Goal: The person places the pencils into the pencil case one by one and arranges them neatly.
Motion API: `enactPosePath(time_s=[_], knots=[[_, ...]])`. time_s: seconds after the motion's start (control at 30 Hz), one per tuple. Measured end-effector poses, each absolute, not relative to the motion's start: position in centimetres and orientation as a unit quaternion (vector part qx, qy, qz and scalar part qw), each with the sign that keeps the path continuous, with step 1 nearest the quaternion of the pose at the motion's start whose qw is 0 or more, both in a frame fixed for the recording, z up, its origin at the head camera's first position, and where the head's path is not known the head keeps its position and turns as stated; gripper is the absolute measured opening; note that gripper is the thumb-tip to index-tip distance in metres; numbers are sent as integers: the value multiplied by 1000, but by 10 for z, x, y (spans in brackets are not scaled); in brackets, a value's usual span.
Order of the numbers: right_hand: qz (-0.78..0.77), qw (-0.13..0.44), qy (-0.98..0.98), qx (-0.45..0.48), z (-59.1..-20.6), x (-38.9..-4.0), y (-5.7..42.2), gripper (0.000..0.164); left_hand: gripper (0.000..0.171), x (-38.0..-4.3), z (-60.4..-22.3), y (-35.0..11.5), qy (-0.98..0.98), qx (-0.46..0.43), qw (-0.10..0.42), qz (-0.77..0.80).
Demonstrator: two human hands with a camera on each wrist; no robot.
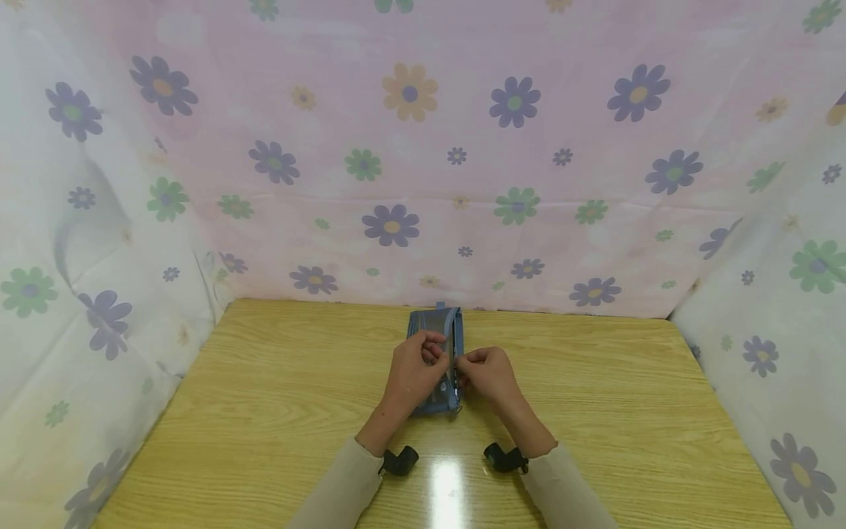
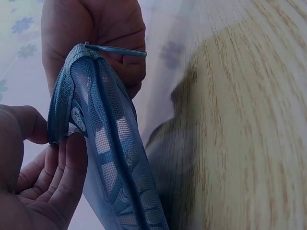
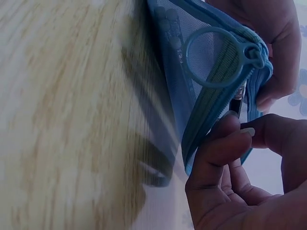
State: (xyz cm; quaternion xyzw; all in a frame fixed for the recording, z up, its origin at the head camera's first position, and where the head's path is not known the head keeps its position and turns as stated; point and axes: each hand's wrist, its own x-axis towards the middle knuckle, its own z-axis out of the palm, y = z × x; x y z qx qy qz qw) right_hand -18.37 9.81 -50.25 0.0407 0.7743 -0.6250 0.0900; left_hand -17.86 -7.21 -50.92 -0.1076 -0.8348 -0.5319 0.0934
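A blue mesh zipper pouch (image 1: 429,400) stands on the table between both hands, its zipper parted along the right side in the head view. My left hand (image 1: 416,371) pinches the pouch's edge between thumb and fingers; a small oval label (image 2: 77,119) shows beside those fingertips. My right hand (image 1: 490,375) has thumb and forefinger together at the parted zipper. There they pinch the end of a slim dark pen-like item (image 3: 235,105) with a silvery band, its other end hidden inside the pouch. A blue ring pull (image 3: 188,60) hangs from the zipper's near end.
Wood-grain table (image 1: 297,367) spreads around the pouch. Floral cloth (image 1: 456,184) hangs behind and at both sides, close to the table's far edge. A black wrist camera (image 1: 400,461) sits at each cuff. Rounded shapes show through the pouch's mesh.
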Motion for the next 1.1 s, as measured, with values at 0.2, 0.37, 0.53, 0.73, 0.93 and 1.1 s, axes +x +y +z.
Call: enactPosePath(time_s=[0.2, 0.37, 0.53, 0.73, 0.93, 1.1], knots=[[-619, 89, 779, 37, -506, -184, 98, 19, 23, -179, -509, -72, -833, -110, 94, -534], [-610, 84, 787, 35, -509, -185, 98, 19, 24, -179, -509, -71, -830, -111, 93, -539], [-602, 76, 794, 28, -510, -186, 99, 18, 24, -179, -509, -72, -829, -113, 92, -540], [-563, 52, 825, 12, -510, -188, 104, 15, 25, -178, -508, -72, -828, -118, 89, -541], [-540, 37, 841, 2, -510, -190, 110, 13, 25, -177, -508, -71, -829, -121, 82, -539], [-517, 25, 855, -6, -511, -192, 115, 10, 24, -178, -510, -69, -836, -121, 79, -529]])
